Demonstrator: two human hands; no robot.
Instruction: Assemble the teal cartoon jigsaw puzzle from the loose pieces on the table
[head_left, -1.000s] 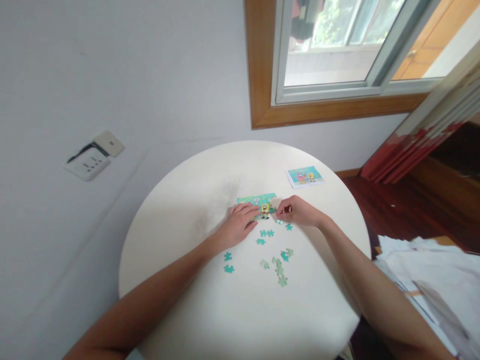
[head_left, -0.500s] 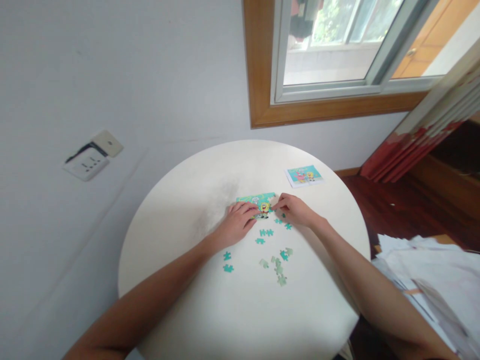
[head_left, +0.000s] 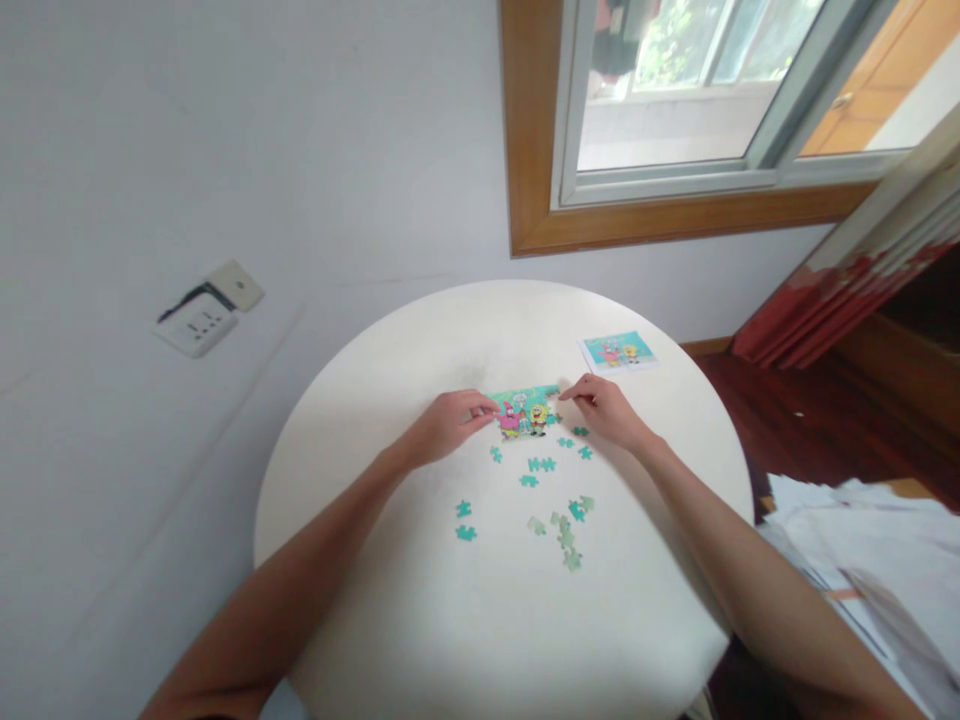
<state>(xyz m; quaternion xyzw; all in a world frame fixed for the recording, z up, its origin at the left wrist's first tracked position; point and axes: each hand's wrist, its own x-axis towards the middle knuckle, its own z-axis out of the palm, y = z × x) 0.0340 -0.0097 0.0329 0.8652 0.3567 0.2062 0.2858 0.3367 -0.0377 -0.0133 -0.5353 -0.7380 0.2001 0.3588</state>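
Note:
A partly built cartoon jigsaw (head_left: pixel 525 411) in teal, pink and yellow lies near the middle of the round white table (head_left: pixel 420 620). My left hand (head_left: pixel 444 424) rests at its left edge, fingers curled with the tips touching the puzzle. My right hand (head_left: pixel 604 407) sits at its right edge, fingertips pinched against the top right corner. Several loose teal pieces (head_left: pixel 538 465) lie scattered just below the puzzle, nearer to me.
A small reference picture card (head_left: pixel 618 351) lies at the table's far right. A white wall socket (head_left: pixel 196 322) is on the wall at left. A window with a wooden frame (head_left: pixel 534 150) is above. White papers (head_left: pixel 862 540) and a red curtain (head_left: pixel 840 290) are at right.
My left hand slid off the puzzle to its left edge, uncovering the pink and yellow figures. My right hand moved up to the puzzle's top right corner.

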